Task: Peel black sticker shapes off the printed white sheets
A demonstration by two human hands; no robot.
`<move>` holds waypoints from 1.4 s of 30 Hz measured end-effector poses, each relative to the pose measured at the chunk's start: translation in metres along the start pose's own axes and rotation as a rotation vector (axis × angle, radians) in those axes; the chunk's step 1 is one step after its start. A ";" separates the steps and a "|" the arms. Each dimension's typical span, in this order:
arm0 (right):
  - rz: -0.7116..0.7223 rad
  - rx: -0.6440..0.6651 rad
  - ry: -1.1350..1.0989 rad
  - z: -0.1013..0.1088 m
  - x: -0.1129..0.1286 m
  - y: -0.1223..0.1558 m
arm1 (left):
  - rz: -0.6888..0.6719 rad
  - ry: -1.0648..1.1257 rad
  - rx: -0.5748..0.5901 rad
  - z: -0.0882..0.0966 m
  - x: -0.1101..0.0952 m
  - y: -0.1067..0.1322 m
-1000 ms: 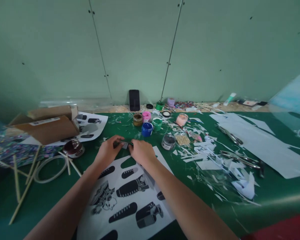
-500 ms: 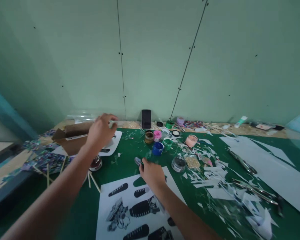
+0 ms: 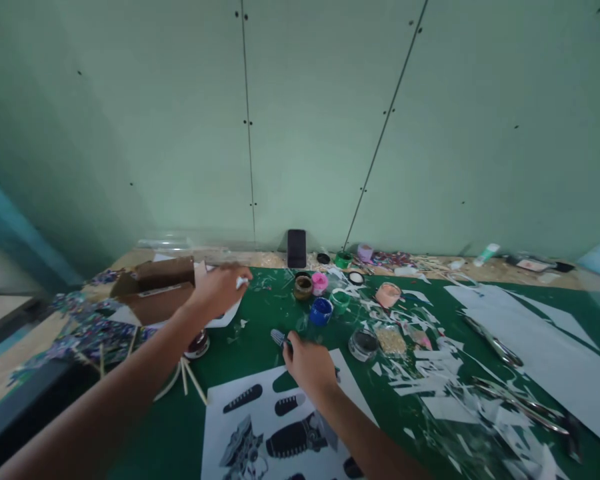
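My left hand (image 3: 220,290) is closed above the table beside the cardboard box (image 3: 160,303), a small white scrap (image 3: 242,283) at its fingertips. Part of a white sheet (image 3: 230,315) shows beneath that hand. Between the fingers of my right hand (image 3: 310,363) is a small dark paper cutout with pale stripes (image 3: 279,338). This hand rests over the top edge of a printed sheet (image 3: 215,417) with dark shoe-like shapes. Just beyond it stand a blue paint jar (image 3: 321,311) and a grey paint jar (image 3: 363,345).
Several more paint jars, one of them pink (image 3: 320,284), stand mid-table. A phone (image 3: 297,249) leans against the wall. White paper scraps (image 3: 435,367), pliers-like metal tools (image 3: 525,407) and large white sheets (image 3: 540,353) lie right. Sticks (image 3: 195,380) and a dark-red jar (image 3: 198,345) are at left.
My left hand has moved right and its fingers have closed, with a white scrap now showing at their tips. My right hand keeps the striped cutout. The view has tilted slightly upward.
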State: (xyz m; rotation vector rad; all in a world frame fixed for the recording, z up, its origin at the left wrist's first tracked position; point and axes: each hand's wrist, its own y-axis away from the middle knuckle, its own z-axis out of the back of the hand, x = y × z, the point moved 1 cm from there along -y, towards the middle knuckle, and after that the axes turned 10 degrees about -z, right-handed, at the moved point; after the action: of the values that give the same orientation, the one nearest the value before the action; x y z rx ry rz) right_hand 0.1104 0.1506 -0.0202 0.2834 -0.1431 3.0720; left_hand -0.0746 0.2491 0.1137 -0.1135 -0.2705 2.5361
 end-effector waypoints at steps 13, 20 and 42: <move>-0.020 0.164 -0.089 0.040 0.032 -0.024 | 0.287 -0.180 0.240 -0.020 0.021 0.047; -0.106 0.348 -0.225 0.022 0.094 -0.070 | 0.361 -0.104 0.179 -0.021 0.028 0.067; -0.245 0.220 -0.168 0.071 -0.021 0.033 | 0.032 0.365 -0.100 -0.053 -0.076 0.015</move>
State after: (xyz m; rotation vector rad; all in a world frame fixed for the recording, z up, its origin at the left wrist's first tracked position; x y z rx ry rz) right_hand 0.1422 0.1100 0.0429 0.5266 0.2096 2.8179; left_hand -0.0124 0.2034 0.0604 -0.6160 -0.2497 2.4742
